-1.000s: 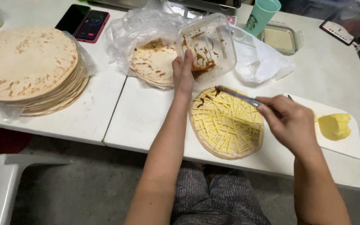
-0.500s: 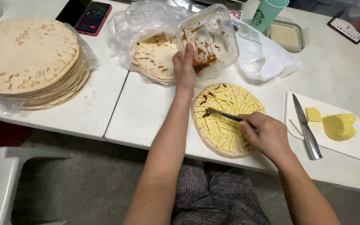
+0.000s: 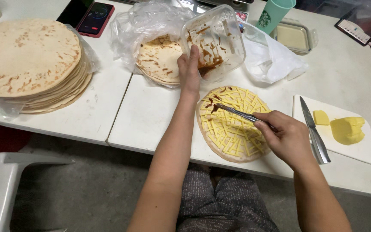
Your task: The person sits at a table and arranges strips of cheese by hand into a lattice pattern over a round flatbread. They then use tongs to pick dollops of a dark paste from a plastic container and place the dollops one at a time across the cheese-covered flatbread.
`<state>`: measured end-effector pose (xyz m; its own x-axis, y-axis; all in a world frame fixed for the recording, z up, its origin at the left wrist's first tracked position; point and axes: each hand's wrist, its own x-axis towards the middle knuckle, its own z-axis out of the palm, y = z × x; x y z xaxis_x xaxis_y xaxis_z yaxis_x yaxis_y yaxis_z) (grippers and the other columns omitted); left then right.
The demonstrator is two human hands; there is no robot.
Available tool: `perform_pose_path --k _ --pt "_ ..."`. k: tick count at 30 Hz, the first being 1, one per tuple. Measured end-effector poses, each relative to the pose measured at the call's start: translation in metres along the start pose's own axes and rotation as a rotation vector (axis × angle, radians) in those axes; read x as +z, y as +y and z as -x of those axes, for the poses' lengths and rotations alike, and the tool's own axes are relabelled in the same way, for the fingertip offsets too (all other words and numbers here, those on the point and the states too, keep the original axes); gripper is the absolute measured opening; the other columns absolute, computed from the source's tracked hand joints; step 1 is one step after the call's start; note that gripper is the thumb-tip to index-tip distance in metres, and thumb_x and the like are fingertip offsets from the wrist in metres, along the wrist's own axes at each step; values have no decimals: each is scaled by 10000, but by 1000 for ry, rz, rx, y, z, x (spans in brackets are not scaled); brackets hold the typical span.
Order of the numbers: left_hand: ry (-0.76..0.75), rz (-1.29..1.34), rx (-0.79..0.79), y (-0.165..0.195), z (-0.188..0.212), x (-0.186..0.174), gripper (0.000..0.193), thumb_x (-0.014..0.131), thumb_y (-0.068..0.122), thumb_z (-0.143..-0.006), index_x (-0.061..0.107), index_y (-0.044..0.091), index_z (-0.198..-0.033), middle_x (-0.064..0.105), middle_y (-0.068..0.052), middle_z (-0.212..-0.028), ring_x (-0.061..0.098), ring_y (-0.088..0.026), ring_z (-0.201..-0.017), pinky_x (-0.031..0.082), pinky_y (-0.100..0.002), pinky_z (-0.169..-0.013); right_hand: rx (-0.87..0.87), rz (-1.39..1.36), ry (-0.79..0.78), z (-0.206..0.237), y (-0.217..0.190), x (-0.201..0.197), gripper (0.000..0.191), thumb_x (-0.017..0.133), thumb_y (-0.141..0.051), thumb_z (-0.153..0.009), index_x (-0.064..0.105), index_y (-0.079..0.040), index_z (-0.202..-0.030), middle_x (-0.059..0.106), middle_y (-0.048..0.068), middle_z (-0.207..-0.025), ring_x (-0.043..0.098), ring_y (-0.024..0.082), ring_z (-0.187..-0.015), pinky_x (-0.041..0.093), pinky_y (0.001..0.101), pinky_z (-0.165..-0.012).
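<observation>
Flatbread [image 3: 232,129], round and pale, covered edge to edge with a lattice of thin yellow cheese strips, lying flat on the white table [image 3: 151,116] directly in front of the person; dark brown sauce marks its upper left part. Right hand [image 3: 286,137] is clenched around the handle of a metal utensil [image 3: 235,112], whose sauce-coated tip rests on the flatbread's upper left. Left hand [image 3: 189,68] grasps the rim of a clear plastic tub [image 3: 213,41], tilted on its side just above the flatbread, its walls smeared with brown sauce. Far left: a tall stack of plain flatbreads [image 3: 28,62] on clear plastic. Behind the left hand: a smaller stack [image 3: 159,58] streaked with sauce, in an opened plastic bag [image 3: 142,21]. Right: a white cutting board [image 3: 348,146] bearing a knife [image 3: 314,131] and a block of yellow cheese [image 3: 346,129]. Far edge: two phones [image 3: 89,15], a green cup [image 3: 275,13], a lidded container [image 3: 295,38]. Lower left: a white plastic chair [image 3: 5,189] on grey floor.
</observation>
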<state>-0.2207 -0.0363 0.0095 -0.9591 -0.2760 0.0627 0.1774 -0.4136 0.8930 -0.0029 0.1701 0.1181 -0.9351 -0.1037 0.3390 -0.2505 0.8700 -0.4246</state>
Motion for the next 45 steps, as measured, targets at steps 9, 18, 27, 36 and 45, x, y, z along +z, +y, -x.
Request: perform_pose_path --k 9,18,27,36,45 --pt "-2 -23 -18 -2 0 -2 1126 583 865 -751 453 -84 -1342 551 -250 -1266 526 -352 -1278 346 -437 -1150 -103 236 -67 0 9 21 188 745 -233 -881 814 -143 -1031 747 25 -784 687 182 -610 538 340 -563" --pt "5 -26 -5 -2 0 -3 1180 596 875 -734 422 -96 -1382 523 -268 -1356 499 -357 -1328 344 -439 -1151 -75 54 49 -1 -4 -4 187 751 -185 -919 791 -106 -1084 749 54 -859 685 153 -628 545 301 -600" --pt "-361 -213 -170 12 20 11 1115 604 839 -734 505 -55 -1391 643 -213 -1273 592 -299 -1234 418 -417 -1076 -67 110 301 -11 7 -26 185 792 -156 -990 789 -95 -1165 709 71 -889 644 168 -681 506 313 -638" --pt "-510 -192 -263 19 32 16 1106 615 837 -717 494 -21 -1404 644 -207 -1294 606 -298 -1234 464 -425 -1054 -246 465 387 -29 26 -21 110 812 -156 -997 790 -102 -1091 697 24 -865 663 201 -748 508 340 -682" --pt "-501 -189 -198 7 28 16 1094 670 805 -727 467 -24 -1411 673 -177 -1260 619 -259 -1230 452 -385 -1066 -225 549 207 -33 19 -8 148 785 -249 -908 800 -163 -1027 692 12 -813 680 231 -724 519 373 -604"
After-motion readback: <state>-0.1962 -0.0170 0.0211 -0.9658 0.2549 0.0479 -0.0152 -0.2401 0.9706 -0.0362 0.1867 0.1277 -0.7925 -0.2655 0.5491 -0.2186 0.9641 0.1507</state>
